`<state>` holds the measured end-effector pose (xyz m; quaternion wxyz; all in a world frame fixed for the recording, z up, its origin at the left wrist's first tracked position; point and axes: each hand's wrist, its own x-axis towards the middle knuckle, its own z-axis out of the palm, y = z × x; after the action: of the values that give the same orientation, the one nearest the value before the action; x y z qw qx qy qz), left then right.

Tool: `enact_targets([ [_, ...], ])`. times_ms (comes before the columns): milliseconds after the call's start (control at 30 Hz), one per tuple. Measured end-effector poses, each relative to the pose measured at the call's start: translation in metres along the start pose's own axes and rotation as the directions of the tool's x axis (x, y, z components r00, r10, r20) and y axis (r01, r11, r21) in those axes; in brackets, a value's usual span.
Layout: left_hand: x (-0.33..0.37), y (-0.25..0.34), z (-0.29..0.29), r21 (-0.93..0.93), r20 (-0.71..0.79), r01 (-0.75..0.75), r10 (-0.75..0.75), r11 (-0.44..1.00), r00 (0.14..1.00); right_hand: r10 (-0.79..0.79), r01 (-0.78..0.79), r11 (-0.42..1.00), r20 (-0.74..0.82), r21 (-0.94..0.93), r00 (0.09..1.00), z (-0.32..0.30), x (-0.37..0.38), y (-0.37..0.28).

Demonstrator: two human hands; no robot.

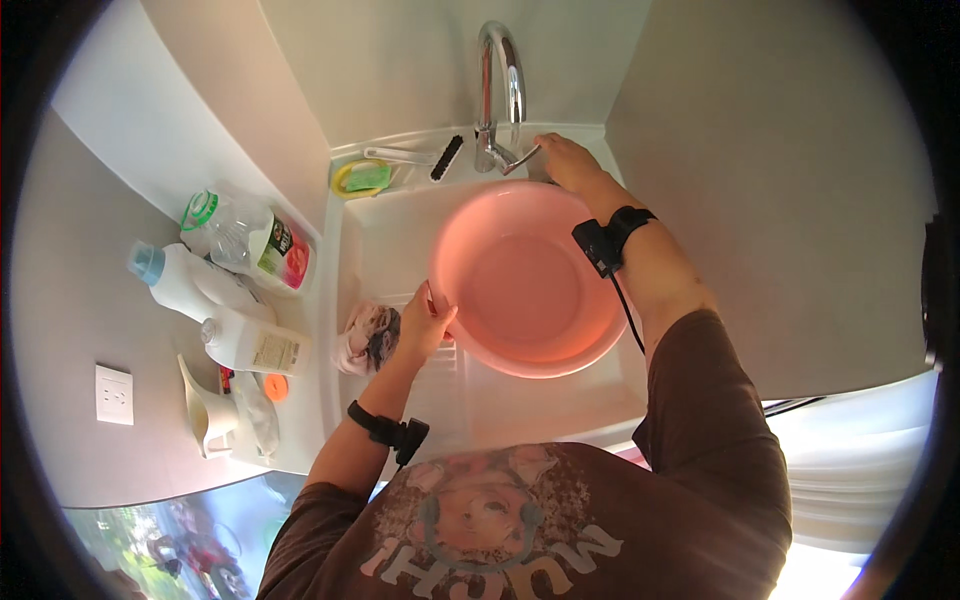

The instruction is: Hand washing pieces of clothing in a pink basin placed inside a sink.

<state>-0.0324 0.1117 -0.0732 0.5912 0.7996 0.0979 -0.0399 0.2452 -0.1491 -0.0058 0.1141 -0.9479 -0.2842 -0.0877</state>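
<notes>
A round pink basin (452, 240) rests in the white sink (390, 235). My left hand (425, 325) grips the basin's rim on its left side, thumb over the edge. Beyond the basin rises a chrome faucet (513, 75) with a curved neck. My right hand (566, 162) reaches past the rim and has its fingers closed on the faucet lever (524, 160). Whether water runs from the spout or stands in the basin, I cannot tell. Left of my left hand lies a bunched pale and dark cloth (370, 338), on the ribbed part of the sink.
On the back ledge are a green soap bar (368, 177) in a yellow dish and a black-bristled brush (447, 158). The left ledge holds a clear plastic bottle (235, 232), a blue-capped white bottle (190, 283), a white jug (250, 345) and a cream scoop (207, 412). Walls flank the sink.
</notes>
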Motion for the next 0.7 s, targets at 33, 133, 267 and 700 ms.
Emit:
enact_targets([
  [33,-0.001,-0.003,0.000,0.004,-0.004,-0.006,0.006,1.000,1.000,0.035,-0.036,0.999,0.042,0.022,0.998,-0.001,0.000,-0.004],
  [133,0.000,-0.006,0.001,0.075,-0.025,-0.003,0.005,0.997,1.000,0.071,-0.072,0.996,0.024,0.047,0.997,0.000,-0.004,-0.010],
  [267,0.011,0.007,-0.006,0.575,-0.181,-0.380,0.566,0.724,0.804,0.185,-0.146,0.967,-0.179,0.210,0.966,-0.001,-0.011,-0.034],
  [700,0.102,0.100,0.048,-0.881,0.306,0.328,-0.118,0.340,0.945,0.146,-0.429,-0.459,0.542,0.778,0.828,0.004,-0.055,-0.109],
])
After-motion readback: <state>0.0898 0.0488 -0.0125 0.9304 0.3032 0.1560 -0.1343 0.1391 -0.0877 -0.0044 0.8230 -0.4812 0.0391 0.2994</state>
